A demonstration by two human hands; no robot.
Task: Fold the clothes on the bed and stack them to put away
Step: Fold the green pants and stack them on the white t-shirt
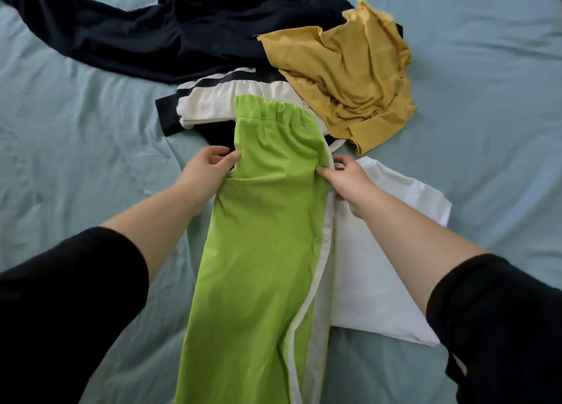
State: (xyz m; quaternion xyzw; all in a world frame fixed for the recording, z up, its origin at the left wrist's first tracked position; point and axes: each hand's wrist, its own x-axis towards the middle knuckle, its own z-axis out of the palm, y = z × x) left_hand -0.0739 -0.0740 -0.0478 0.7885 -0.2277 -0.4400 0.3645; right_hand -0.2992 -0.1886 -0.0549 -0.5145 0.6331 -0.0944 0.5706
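Observation:
Lime-green trousers [264, 236] with a white side stripe lie lengthwise down the middle of the bed, elastic waistband at the far end. My left hand [206, 169] pinches their left edge just below the waistband. On the other side, my right hand [346, 178] pinches the striped right edge at the same height. A folded white garment [380, 266] lies flat to the right, partly under the trousers. Beyond the waistband sits a black-and-white piece [213, 102]. A crumpled mustard-yellow top [343, 75] and a dark navy garment [152, 35] are spread further back.
The light blue-grey bedsheet [76, 148] is wrinkled and bare on the left and on the far right. My black sleeves fill both lower corners of the view.

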